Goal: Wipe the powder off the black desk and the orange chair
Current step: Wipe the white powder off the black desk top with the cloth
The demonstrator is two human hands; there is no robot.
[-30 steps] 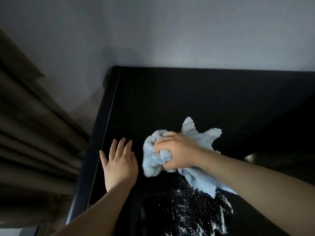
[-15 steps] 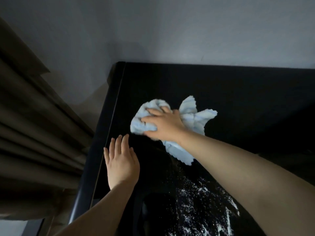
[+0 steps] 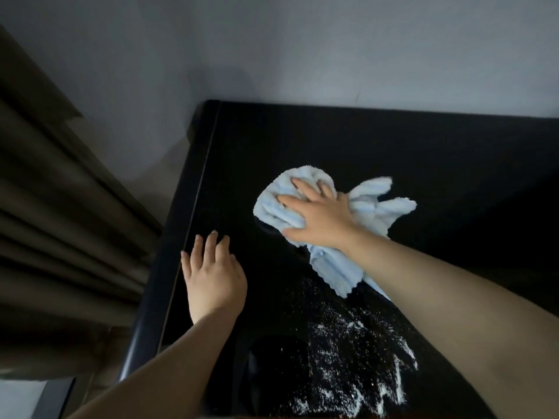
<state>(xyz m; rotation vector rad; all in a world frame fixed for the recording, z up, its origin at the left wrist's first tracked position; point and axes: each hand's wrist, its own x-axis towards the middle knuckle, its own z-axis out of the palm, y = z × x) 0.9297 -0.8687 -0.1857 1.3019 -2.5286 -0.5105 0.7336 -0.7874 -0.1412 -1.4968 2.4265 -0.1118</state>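
The black desk (image 3: 332,140) fills the right and middle of the head view. White powder (image 3: 348,358) lies scattered on its near part, between my two forearms. A crumpled light blue cloth (image 3: 378,207) lies on the desk beyond the powder. My right hand (image 3: 320,219) presses down on the cloth with spread, fairly straight fingers, and the cloth bunches up around them. My left hand (image 3: 214,276) rests flat on the desk near its left edge, fingers straight, holding nothing. No orange chair shows in this view.
A grey wall (image 3: 302,55) stands right behind the desk. Brown pleated curtains (image 3: 60,222) hang to the left, close to the desk's left edge (image 3: 193,213). A narrow gap separates desk and curtain.
My right hand pushed the cloth away from me, off the powder toward the back of the desk, and flattened from a grip into a press. The left hand stayed in place.
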